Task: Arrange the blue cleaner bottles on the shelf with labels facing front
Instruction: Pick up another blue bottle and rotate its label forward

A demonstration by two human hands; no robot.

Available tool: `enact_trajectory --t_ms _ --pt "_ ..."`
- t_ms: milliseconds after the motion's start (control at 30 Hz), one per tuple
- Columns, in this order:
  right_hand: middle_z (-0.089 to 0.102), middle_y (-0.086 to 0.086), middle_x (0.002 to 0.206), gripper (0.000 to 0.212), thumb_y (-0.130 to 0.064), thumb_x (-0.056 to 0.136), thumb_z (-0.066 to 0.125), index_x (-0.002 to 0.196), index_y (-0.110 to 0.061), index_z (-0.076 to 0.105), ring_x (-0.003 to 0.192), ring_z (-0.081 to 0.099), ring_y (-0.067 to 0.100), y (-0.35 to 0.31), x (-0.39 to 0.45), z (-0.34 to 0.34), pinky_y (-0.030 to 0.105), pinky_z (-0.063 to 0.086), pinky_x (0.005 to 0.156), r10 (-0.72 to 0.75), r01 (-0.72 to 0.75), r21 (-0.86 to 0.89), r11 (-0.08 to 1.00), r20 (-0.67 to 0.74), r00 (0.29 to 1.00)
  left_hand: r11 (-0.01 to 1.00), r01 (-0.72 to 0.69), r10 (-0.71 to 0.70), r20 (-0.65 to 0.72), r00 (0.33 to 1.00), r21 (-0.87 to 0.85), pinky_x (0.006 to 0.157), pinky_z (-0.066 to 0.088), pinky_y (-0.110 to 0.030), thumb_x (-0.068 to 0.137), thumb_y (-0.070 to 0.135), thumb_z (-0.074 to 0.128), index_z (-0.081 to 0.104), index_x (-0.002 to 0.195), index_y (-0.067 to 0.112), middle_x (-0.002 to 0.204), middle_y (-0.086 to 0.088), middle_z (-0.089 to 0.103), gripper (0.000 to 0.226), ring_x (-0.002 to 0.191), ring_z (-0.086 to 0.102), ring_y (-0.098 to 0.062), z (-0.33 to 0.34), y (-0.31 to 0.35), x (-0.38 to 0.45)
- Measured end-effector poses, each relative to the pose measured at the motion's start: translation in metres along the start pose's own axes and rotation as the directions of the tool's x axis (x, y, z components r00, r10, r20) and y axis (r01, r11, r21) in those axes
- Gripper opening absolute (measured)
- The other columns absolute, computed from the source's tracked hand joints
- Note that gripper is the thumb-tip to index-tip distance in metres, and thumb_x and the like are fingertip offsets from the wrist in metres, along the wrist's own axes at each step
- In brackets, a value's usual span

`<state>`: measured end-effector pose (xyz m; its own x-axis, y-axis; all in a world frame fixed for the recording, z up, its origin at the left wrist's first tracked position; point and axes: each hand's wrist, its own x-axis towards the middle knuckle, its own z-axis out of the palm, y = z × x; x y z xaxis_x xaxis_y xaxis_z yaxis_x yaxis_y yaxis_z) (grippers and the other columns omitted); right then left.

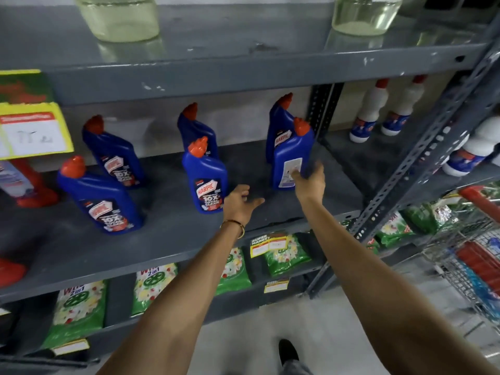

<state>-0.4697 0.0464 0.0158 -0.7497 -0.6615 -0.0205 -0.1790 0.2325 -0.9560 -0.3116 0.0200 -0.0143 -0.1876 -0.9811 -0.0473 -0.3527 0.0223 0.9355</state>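
Fingers of the right hand touch the rightmost front bottle, its grip loosely open around the lower corner, back label showing, while the left hand hovers open beside it.

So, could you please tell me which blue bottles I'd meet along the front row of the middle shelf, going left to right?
Front-left bottle, label forward → middle bottle, label forward → right bottle, back label showing, touched by the right hand.

Six blue cleaner bottles with red caps stand upright in three pairs on the grey shelf. The front right bottle shows its white back label; the front middle bottle and front left bottle show front labels.
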Motion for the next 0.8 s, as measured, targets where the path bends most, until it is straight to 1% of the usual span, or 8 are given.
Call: enact_trajectory --t_ms 100,200,267,367,467,600,700,800 --pt "0.045 0.012 0.142 0.069 -0.019 0.083 0.066 0.142 -0.012 0.032 0.127 0.047 0.029 0.002 0.030 -0.012 0.040 0.043 0.101 -0.016 0.018 -0.012 1.000 0.124 0.992 1.000 0.006 -0.005 0.039 0.999 -0.025 0.091 0.048 -0.035 0.070 0.019 0.076 0.050 0.122 0.007 0.124 -0.016 0.057 0.060 0.107 0.056 -0.026 0.021 0.017 0.019" --pt "0.049 0.014 0.140 0.068 -0.015 0.078 0.072 0.137 -0.009 0.040 0.126 0.048 0.030 0.003 0.056 -0.022 0.049 0.042 0.102 -0.055 0.060 -0.007 0.998 0.301 0.952 1.000 0.009 -0.007 0.051 0.999 -0.030 0.096 0.044 -0.037 0.067 0.012 0.077 0.043 0.129 0.005 0.132 -0.017 0.052 0.071 0.117 0.052 -0.029 0.041 0.033 0.039" --pt "0.058 0.016 0.129 0.058 -0.013 0.075 0.075 0.127 -0.005 0.050 0.116 0.056 0.029 0.006 0.077 -0.029 0.050 0.046 0.098 -0.097 0.112 -0.012 0.994 0.418 0.903 1.000 -0.002 0.003 0.042 0.999 -0.013 0.096 0.046 -0.038 0.064 0.008 0.079 0.044 0.127 0.003 0.129 -0.017 0.055 0.073 0.116 0.054 -0.030 0.055 0.043 0.052" --pt "0.064 0.015 0.121 0.051 -0.010 0.073 0.076 0.120 -0.004 0.055 0.109 0.061 0.027 0.008 0.095 -0.034 0.044 0.050 0.095 -0.088 0.103 0.002 0.995 0.538 0.838 1.000 -0.011 0.012 0.056 0.998 -0.005 0.089 0.050 -0.036 0.061 0.002 0.079 0.049 0.118 0.002 0.119 -0.018 0.062 0.064 0.106 0.060 -0.030 0.069 0.049 0.064" --pt "0.063 0.014 0.121 0.049 -0.011 0.075 0.075 0.119 -0.006 0.055 0.105 0.061 0.023 0.009 0.104 -0.035 0.037 0.050 0.091 -0.070 0.092 -0.006 0.996 0.595 0.800 1.000 0.019 -0.018 0.041 0.999 -0.024 0.092 0.049 -0.040 0.062 -0.001 0.077 0.049 0.118 0.001 0.119 -0.019 0.061 0.062 0.107 0.060 -0.032 0.077 0.050 0.068" --pt "0.064 0.017 0.119 0.046 -0.007 0.076 0.072 0.118 -0.002 0.055 0.104 0.062 0.025 0.007 0.111 -0.039 0.039 0.052 0.090 -0.107 0.098 0.050 0.994 0.637 0.763 0.999 -0.007 0.006 -0.009 1.000 -0.043 0.092 0.050 -0.042 0.060 0.002 0.079 0.049 0.117 0.001 0.117 -0.018 0.062 0.064 0.104 0.060 -0.029 0.081 0.052 0.065" --pt "0.065 0.019 0.109 0.042 -0.001 0.078 0.070 0.116 0.002 0.054 0.092 0.064 0.023 -0.003 0.116 -0.046 0.038 0.055 0.081 -0.175 0.101 0.153 0.983 0.615 0.769 0.996 -0.072 0.065 -0.100 0.993 -0.062 0.077 0.052 -0.032 0.058 0.014 0.083 0.051 0.101 0.007 0.101 -0.008 0.064 0.054 0.089 0.061 -0.021 0.086 0.059 0.057" --pt "0.065 0.015 0.108 0.040 -0.006 0.081 0.068 0.118 -0.001 0.054 0.094 0.065 0.021 -0.019 0.117 -0.051 0.038 0.054 0.083 -0.210 0.097 0.216 0.972 0.598 0.773 0.992 -0.125 0.114 -0.231 0.966 -0.034 0.070 0.052 -0.033 0.056 0.027 0.084 0.049 0.091 0.011 0.095 -0.008 0.066 0.052 0.083 0.062 -0.022 0.095 0.071 0.049"
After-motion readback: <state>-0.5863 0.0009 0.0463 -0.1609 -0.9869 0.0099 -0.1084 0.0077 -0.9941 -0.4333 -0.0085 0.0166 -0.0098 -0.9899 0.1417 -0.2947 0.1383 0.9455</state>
